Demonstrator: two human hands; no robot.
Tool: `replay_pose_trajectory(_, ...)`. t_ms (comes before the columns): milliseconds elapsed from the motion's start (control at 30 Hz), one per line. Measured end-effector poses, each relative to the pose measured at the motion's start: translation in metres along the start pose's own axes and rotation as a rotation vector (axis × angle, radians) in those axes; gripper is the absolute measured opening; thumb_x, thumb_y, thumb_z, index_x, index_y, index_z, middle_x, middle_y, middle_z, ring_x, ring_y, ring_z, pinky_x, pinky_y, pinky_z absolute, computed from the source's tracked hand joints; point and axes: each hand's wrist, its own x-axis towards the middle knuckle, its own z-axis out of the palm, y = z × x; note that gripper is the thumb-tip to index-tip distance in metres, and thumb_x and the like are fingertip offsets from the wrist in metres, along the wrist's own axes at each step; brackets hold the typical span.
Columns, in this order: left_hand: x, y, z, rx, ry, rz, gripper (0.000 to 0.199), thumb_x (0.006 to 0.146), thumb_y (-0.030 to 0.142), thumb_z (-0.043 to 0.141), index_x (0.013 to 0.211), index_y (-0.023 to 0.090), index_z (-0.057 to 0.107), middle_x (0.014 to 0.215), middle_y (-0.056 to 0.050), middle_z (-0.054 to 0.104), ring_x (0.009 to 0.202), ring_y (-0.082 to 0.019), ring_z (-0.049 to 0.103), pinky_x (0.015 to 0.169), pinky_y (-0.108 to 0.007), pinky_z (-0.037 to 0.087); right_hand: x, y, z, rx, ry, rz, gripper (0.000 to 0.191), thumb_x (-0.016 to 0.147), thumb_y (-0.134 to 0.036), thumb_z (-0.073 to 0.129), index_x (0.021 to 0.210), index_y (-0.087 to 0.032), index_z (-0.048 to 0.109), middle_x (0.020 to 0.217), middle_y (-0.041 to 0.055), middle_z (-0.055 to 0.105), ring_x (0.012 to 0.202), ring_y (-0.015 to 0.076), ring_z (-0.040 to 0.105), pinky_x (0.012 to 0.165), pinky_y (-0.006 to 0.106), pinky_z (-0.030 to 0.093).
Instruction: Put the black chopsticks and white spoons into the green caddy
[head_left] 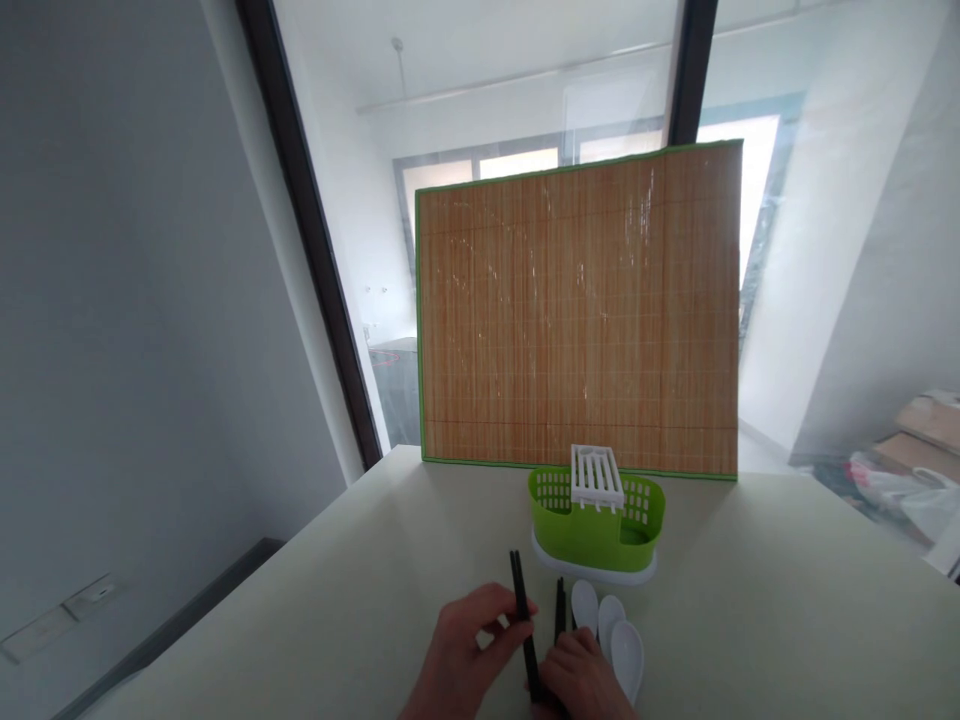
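Pinching black chopsticks [520, 585], the left hand [456, 655] has its fingers [491, 597] shut on them. More black sticks [560, 606] lie beside the right hand [589, 682], whose grip I cannot tell. White spoons [628, 652] lie on the worktop [337, 600], near the green basket [596, 538].

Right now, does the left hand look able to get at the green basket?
Probably yes: the left hand seems to have an open way over the bare tabletop to the near side of the green basket. However, its fingers are pinching black chopsticks, so it likely couldn't grasp the rim cleanly without freeing them.
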Motion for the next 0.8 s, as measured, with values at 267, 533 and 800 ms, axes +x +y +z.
replay_pose_trajectory(267, 0.111, 0.028, -0.048, 0.000, 0.353, 0.168, 0.026, 0.077, 0.037, 0.062, 0.093, 0.017, 0.069, 0.088, -0.002, 0.070, 0.071, -0.014, 0.064, 0.069, -0.025, 0.054, 0.001, -0.001, -0.024, 0.111, -0.005, 0.052, 0.033, 0.071, -0.024, 0.061, 0.104, -0.024, 0.055, 0.076, -0.0018, 0.064, 0.073, 0.0183, 0.055, 0.075, 0.032, 0.032)
replay_pose_trajectory(533, 0.207, -0.018, 0.014, 0.268, 0.013, 0.104, 0.027, 0.079, 0.033, 0.057, 0.094, 0.014, 0.069, 0.088, -0.004, 0.071, 0.081, -0.016, 0.064, 0.073, -0.025, 0.049, 0.000, 0.012, -0.008, -0.006, 0.086, 0.015, 0.021, 0.071, -0.029, 0.063, 0.091, -0.026, 0.059, 0.073, -0.0025, 0.064, 0.070, 0.0170, 0.055, 0.075, 0.032, 0.032)
replay_pose_trajectory(800, 0.227, -0.047, 0.047, 0.379, -0.078, 0.013, 0.031, 0.077, 0.040, 0.058, 0.095, 0.018, 0.070, 0.086, -0.005, 0.071, 0.080, -0.019, 0.064, 0.066, -0.027, 0.046, 0.002, 0.024, 0.010, -0.127, 0.166, -0.057, 0.015, 0.069, -0.037, 0.067, 0.079, -0.027, 0.061, 0.063, -0.0038, 0.062, 0.063, 0.0158, 0.054, 0.070, 0.032, 0.031)
